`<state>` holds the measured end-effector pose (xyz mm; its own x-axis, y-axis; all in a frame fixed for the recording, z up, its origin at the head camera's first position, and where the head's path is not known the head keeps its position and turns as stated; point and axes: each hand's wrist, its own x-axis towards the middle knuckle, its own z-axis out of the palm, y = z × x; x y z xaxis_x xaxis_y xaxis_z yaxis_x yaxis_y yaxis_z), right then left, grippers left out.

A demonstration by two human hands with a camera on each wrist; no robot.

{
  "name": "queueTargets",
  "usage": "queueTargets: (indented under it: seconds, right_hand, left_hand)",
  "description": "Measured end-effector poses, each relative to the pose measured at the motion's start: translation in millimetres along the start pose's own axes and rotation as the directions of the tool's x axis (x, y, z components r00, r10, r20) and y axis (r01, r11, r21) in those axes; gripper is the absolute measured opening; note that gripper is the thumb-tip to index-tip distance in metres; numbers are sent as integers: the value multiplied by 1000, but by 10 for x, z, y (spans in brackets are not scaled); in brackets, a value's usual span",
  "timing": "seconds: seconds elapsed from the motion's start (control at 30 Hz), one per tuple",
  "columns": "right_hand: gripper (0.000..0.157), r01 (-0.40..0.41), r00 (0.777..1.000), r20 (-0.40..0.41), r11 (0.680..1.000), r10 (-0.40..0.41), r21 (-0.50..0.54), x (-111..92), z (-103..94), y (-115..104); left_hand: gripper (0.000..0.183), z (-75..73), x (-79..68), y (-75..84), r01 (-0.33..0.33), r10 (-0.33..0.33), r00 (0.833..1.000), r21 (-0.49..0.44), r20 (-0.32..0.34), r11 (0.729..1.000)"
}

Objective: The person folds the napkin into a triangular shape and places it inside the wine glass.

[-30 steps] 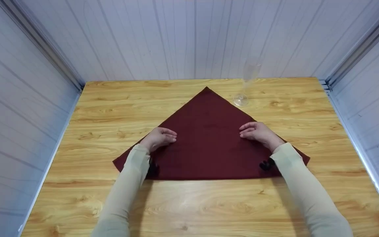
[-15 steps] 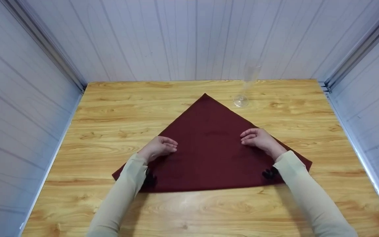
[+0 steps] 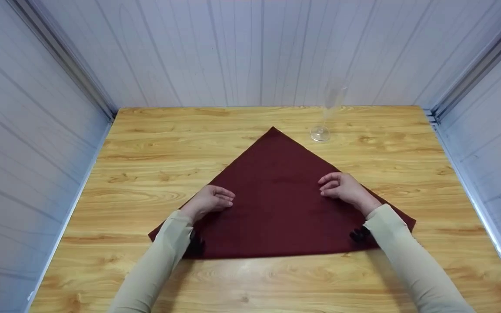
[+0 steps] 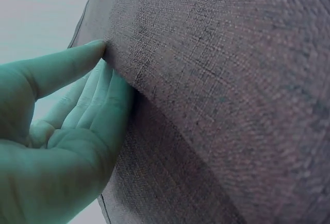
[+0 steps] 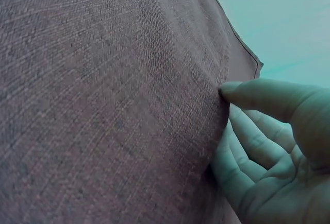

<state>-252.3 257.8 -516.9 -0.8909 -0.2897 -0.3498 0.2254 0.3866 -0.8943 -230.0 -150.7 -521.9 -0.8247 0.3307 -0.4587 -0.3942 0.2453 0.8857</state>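
Note:
A dark maroon cloth napkin (image 3: 272,217) lies as a triangle on the wooden table, its tip pointing away from me and its long straight edge towards me. My left hand (image 3: 210,202) pinches the cloth left of its middle. In the left wrist view the thumb meets a raised fold of the napkin (image 4: 206,80), and the other fingertips are partly hidden by it. On the right side my right hand (image 3: 344,189) pinches the cloth likewise. The right wrist view shows the thumb at the edge of a fold in the napkin (image 5: 118,100), with fingers behind it.
A clear stemmed flute glass (image 3: 321,133) stands upright behind the napkin, right of its tip. Pale panelled walls (image 3: 233,52) border the table (image 3: 146,161) at the back and both sides. Bare tabletop shows on all sides of the cloth.
The napkin has slid towards me, with both hands moving along with it. Its tip is now farther from the glass. The view has shifted very slightly.

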Motion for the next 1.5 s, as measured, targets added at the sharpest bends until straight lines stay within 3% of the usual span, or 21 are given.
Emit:
queueTargets:
  seconds: [0.4,0.77,1.0,1.5]
  right_hand:
    - [32,21,999,-37,999,-23,-46,156,-12,-106]
    - [37,-22,998,-55,997,27,80,323,-134,-154]
    - [35,16,989,-150,997,-5,69,429,-158,-150]
    - [35,34,994,-104,999,-34,-3,280,-227,-27]
  left_hand:
    - [31,-43,187,152,5,-4,1000,36,-28,999]
    - [33,-149,381,284,95,-99,994,-66,-50,993]
    - [36,-168,505,358,46,-58,995,-148,-77,988]
    - [37,-241,394,231,50,-61,993,-108,-104,993]
